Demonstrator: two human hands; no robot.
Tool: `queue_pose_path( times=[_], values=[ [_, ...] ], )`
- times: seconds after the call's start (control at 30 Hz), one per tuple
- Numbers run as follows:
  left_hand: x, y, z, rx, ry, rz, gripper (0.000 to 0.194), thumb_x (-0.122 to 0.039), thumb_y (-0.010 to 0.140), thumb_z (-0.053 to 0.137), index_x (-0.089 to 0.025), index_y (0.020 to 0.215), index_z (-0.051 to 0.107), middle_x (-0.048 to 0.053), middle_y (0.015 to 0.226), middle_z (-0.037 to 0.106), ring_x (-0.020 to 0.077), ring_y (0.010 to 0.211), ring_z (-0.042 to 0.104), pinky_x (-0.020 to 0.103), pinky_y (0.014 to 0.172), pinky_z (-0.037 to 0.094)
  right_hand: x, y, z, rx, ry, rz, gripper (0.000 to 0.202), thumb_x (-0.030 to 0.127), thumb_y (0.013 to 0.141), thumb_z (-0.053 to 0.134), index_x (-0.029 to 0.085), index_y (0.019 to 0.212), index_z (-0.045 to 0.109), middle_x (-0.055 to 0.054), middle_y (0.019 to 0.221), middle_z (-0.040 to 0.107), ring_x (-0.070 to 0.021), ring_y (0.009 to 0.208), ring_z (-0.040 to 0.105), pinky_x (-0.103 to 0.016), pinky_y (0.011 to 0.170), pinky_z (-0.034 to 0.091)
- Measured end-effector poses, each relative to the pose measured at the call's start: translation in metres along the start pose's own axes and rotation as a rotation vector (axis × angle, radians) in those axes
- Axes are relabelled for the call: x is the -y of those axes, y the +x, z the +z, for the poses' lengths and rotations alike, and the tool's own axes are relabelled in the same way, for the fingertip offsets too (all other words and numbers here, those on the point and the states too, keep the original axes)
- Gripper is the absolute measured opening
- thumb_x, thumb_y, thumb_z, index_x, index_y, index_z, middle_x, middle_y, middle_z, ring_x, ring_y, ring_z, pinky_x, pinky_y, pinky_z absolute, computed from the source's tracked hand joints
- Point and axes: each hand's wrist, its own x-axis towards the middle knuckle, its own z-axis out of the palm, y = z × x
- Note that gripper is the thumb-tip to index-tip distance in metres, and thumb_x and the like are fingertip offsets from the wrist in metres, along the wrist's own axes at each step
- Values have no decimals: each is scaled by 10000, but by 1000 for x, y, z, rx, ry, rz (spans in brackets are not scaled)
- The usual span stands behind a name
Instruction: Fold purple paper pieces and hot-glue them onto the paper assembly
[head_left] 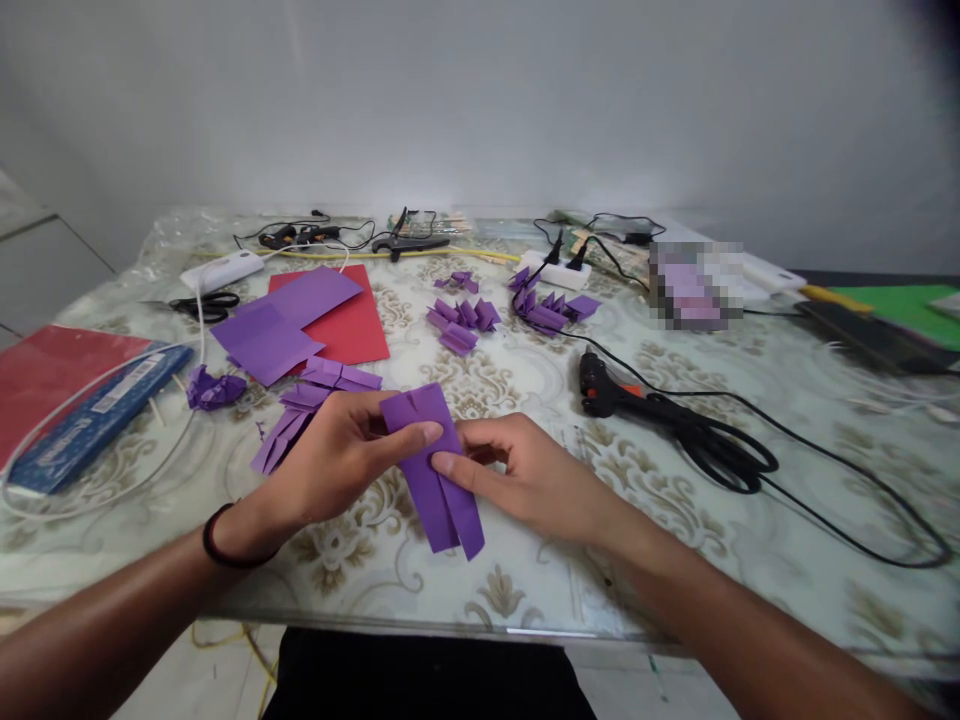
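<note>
A folded strip of purple paper (429, 478) is held between both hands above the near part of the table; its two long edges are turned in and meet near a lengthwise slit. My left hand (352, 450) pinches its upper left side, thumb on top. My right hand (517, 465) grips the right side with the thumb pressed near the slit. The fingers behind the paper are partly hidden. Just beyond my left hand lie more folded purple strips (341, 375). A crumpled purple paper (214, 388) sits to their left.
Purple sheets (277, 325) overlap a red sheet (352, 330) behind my left hand. Folded purple pieces (465, 318) stand mid-table. A black glue gun (600, 385) with looping cable lies to the right. Scissors (206, 305), a power strip (555, 270) and pliers (409, 243) are farther back.
</note>
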Motion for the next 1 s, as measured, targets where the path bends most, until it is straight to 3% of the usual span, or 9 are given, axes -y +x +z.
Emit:
queue_pose_path(
  times=[0.13, 0.3, 0.6, 0.77, 1.0],
  values=[
    [-1, -1, 1, 81, 10, -33, 248, -359, 953, 744, -135, 856, 788, 44, 829, 774, 157, 726, 664, 256, 677, 533, 3, 0, 1, -64, 117, -10, 361, 501, 957, 736, 199, 784, 642, 14, 727, 597, -141, 671, 540, -284, 626, 437],
    [-1, -2, 0, 138, 45, -90, 253, -321, 942, 755, -147, 760, 737, -15, 672, 658, 121, 654, 581, 210, 600, 440, 1, 0, 2, -104, 219, 40, 390, 489, 905, 804, 204, 740, 595, 35, 630, 565, -128, 588, 513, -271, 559, 389],
    [-6, 0, -2, 185, 90, -129, 376, -348, 924, 738, -150, 640, 591, -59, 622, 409, 82, 578, 304, 212, 526, 284, -2, 1, 5, -119, 232, 49, 410, 513, 875, 825, 208, 735, 591, 45, 625, 534, -121, 573, 459, -271, 532, 324],
    [-4, -1, -2, 255, 105, -167, 286, -326, 944, 704, -146, 731, 639, -52, 666, 397, 86, 602, 284, 217, 519, 226, -2, 2, 4, -94, 235, 28, 336, 504, 910, 787, 193, 838, 683, 13, 757, 609, -129, 649, 508, -275, 587, 390],
    [-2, -1, -1, 276, 78, -176, 233, -285, 935, 706, -147, 752, 666, -55, 662, 385, 84, 597, 270, 214, 512, 215, -2, 1, 4, -134, 280, 63, 396, 485, 832, 869, 197, 737, 614, 35, 670, 564, -118, 594, 471, -274, 541, 331]
  ],
)
